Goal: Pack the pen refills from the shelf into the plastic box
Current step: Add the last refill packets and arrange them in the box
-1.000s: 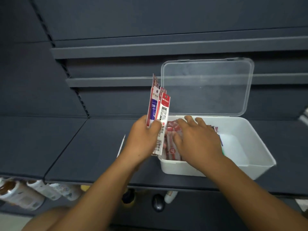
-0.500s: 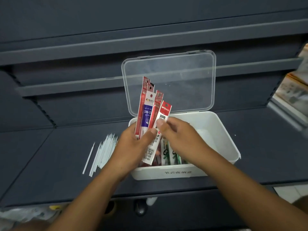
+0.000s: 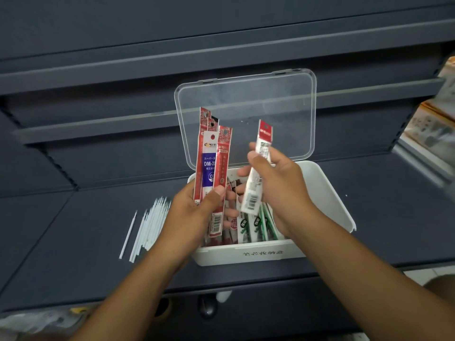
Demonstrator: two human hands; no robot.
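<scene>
**Q:** Where are the pen refills?

**A:** They are in 4 places. A fanned bundle of refill packets, red and white, stands nearly upright in the left grip. The grip is clenched round the lower half of the bundle, with the thumb pressed across the front packet. 1 single packet, white with a red top and a barcode at its lower end, is held by the right grip. That grip pinches it between thumb and fingers, tilted, above the middle of the plastic box. More packed packets, some with green print, lie inside the box at its left end, below both hands. A row of loose white refills lies on the shelf, just beside the left wall of the box.

**Q:** What is the state of the box?

**A:** It sits on the dark shelf near the front edge. Its clear lid stands raised at the rear. The right half of the interior shows bare white floor. Printed characters run along the front wall.

**Q:** What surrounds it?

**A:** There are 2 dark shelf rails behind the lid. Blurred printed goods show at the right edge and cannot be identified.
</scene>
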